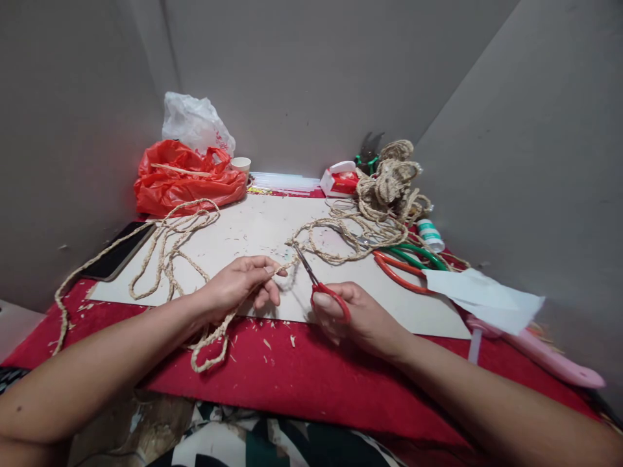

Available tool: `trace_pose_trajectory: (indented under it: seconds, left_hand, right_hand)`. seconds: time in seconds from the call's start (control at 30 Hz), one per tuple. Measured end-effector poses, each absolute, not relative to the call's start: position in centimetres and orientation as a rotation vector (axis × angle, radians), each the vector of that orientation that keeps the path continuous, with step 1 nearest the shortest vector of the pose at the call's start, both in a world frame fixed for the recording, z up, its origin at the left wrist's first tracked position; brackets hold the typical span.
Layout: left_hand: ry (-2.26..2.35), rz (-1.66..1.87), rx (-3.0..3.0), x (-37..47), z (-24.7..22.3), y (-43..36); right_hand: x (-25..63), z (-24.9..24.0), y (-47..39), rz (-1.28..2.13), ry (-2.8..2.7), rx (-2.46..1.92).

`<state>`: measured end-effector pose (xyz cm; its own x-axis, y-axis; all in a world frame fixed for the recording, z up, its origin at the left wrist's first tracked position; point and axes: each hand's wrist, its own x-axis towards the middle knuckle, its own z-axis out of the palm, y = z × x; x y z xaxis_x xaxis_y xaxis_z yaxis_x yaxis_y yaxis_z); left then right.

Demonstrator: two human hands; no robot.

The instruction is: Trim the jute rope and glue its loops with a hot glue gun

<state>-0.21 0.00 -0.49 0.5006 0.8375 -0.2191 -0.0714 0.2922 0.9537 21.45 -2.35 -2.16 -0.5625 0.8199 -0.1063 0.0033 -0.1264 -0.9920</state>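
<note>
My left hand (253, 280) pinches a braided straw rope (209, 340) between thumb and forefinger. The rope's short end points right, toward the blades of a small pair of red-handled scissors (318, 285). My right hand (348, 314) is closed round the scissors' handles, thumb in one loop. The blades point up and left beside the rope's end; whether they touch it I cannot tell. More of the rope lies in long loops (160, 253) left of my left hand and hangs in a bend below my wrist. Past the blades lies a looser coil of rope (321, 240).
Under my hands a white board (272, 227) with straw scraps lies on red cloth (272, 363). Bigger shears (399, 272), a thread spool (430, 235), white paper (487, 295) and a pink tool (549, 357) lie right. A phone (117, 250) and red bag (185, 181) are left.
</note>
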Motion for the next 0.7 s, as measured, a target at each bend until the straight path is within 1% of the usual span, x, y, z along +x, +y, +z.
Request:
trace_pose_trajectory:
  seconds: [0.17,0.33,0.4,0.57,0.7]
  left_hand:
    - [0.718,0.575,1.055,-0.5,-0.4,0.0]
    - [0.64,0.517,1.04,-0.5,-0.1,-0.3]
    - [0.62,0.501,1.037,-0.4,-0.2,-0.4]
    - [0.587,0.463,1.104,0.0,-0.6,-1.0]
    - [0.551,0.438,1.142,0.2,-1.0,-1.2]
  right_hand:
    - [21.4,-2.2,-2.3,1.706,-1.509,-0.974]
    - [21.2,-2.2,-1.8,1.642,-1.245,-0.982]
    - [21.1,-1.9,-1.5,1.737,-1.089,-0.928]
    - [21.0,-0.9,-1.1,2.119,-0.757,-0.739]
    - [21.0,-0.6,-0.8,2.14,-0.64,-0.701]
